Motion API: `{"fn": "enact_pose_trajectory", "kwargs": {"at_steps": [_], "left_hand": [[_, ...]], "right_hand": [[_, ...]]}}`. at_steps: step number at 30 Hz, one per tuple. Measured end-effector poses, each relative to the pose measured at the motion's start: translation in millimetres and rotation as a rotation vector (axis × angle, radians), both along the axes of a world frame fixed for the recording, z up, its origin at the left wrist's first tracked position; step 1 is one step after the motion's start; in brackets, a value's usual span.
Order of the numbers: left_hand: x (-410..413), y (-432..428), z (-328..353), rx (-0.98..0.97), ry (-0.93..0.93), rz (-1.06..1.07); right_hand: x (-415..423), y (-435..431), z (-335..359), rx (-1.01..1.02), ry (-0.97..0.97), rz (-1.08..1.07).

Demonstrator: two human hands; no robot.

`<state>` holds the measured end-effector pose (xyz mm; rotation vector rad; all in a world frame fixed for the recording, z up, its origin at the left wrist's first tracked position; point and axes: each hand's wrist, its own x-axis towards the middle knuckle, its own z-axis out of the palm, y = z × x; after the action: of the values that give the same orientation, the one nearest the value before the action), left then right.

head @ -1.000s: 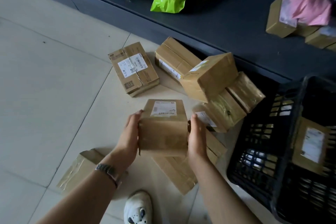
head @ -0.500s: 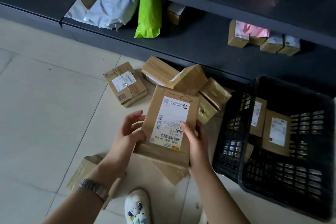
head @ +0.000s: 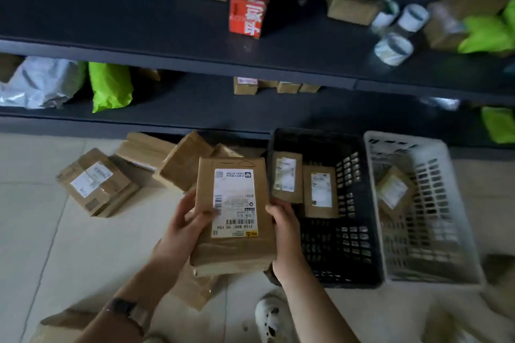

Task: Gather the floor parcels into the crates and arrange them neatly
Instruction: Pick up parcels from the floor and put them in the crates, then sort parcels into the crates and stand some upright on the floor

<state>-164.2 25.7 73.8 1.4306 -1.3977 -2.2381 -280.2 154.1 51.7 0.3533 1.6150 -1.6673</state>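
Both hands are gripping the labelled brown parcel (head: 237, 203) up off the floor (head: 55, 245): the left hand (head: 184, 227) is curling round its left edge, thumb pressing on the label, while the right hand (head: 284, 228) is clamping the right edge. Just right of the right fingers (head: 274, 210), the black crate (head: 315, 133) is holding two labelled parcels (head: 320, 191); beyond it the white crate (head: 434, 231) is holding one tilted parcel (head: 393, 189). Behind the left fingers (head: 206, 216), loose boxes (head: 184, 164) are lying piled against the shelf (head: 167, 120)

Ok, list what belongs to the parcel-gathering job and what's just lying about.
Job: held parcel, left hand, right hand, floor parcels, black crate, white crate.
Lying about, on the shelves: red box, green bag, silver bag, tape rolls.
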Motion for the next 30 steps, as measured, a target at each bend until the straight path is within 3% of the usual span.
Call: {"fn": "enact_pose_trajectory", "kwargs": {"at_steps": [9, 17, 23, 30], "left_hand": [[-224, 181, -48, -0.250, 0.014, -0.402], [-405, 351, -96, -0.104, 0.011, -0.665], [-446, 426, -153, -0.010, -0.137, -0.962], [-441, 438, -189, 0.242, -0.210, -0.768]], "right_hand": [[-204, 201, -14, 0.241, 0.240, -0.090], [-342, 370, -56, 0.452, 0.271, -0.242], [-352, 442, -140, 0.593, 0.168, -0.341], [-342, 453, -201, 0.662, 0.139, -0.177]]}}
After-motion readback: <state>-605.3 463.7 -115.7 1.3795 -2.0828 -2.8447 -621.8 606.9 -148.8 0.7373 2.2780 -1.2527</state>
